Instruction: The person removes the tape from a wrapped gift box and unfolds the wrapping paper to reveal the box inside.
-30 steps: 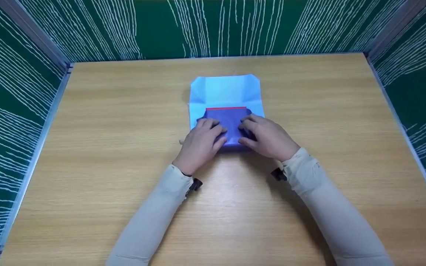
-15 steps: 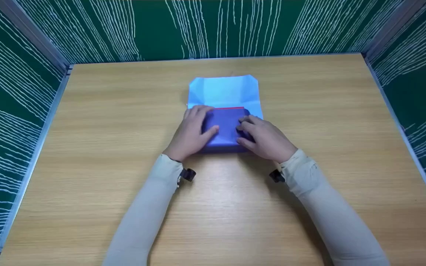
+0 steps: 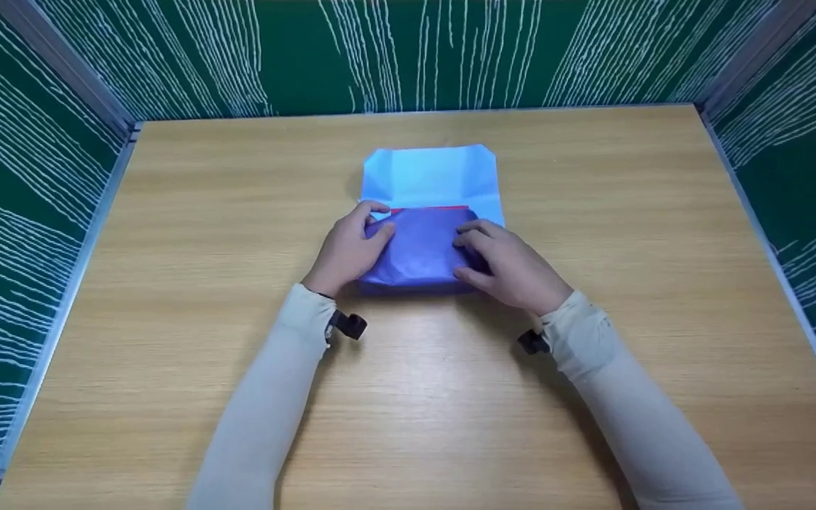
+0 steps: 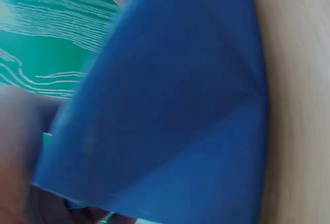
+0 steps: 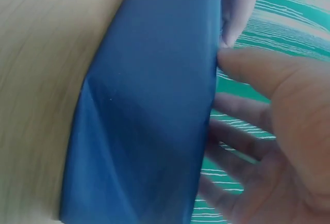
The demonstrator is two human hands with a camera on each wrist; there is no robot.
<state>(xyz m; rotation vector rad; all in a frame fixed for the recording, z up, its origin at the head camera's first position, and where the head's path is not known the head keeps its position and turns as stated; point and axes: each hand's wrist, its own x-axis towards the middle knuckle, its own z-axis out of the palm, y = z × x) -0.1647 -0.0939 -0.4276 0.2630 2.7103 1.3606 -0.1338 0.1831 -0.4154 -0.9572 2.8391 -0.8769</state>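
Observation:
Blue wrapping paper (image 3: 418, 255) is folded over a flat boxy form in the middle of the table in the head view, with a thin red edge (image 3: 436, 207) showing along its far side. What lies under the paper is mostly hidden. At the paper's left end, my left hand (image 3: 346, 248) grips it, thumb on top and fingers round the far-left edge. My right hand (image 3: 511, 265) rests on the right part with bent, relaxed fingers; in the right wrist view its fingertips (image 5: 224, 53) touch the top of the fold.
A lighter blue creased flap (image 3: 429, 173) of the sheet lies spread out beyond the wrapped part. The wooden table (image 3: 422, 411) is bounded by green panels (image 3: 302, 64) with white lines at the back and sides.
My left hand has moved from the top of the paper out to its left end, and the blue paper there now spreads farther left. The right hand has stayed nearly still.

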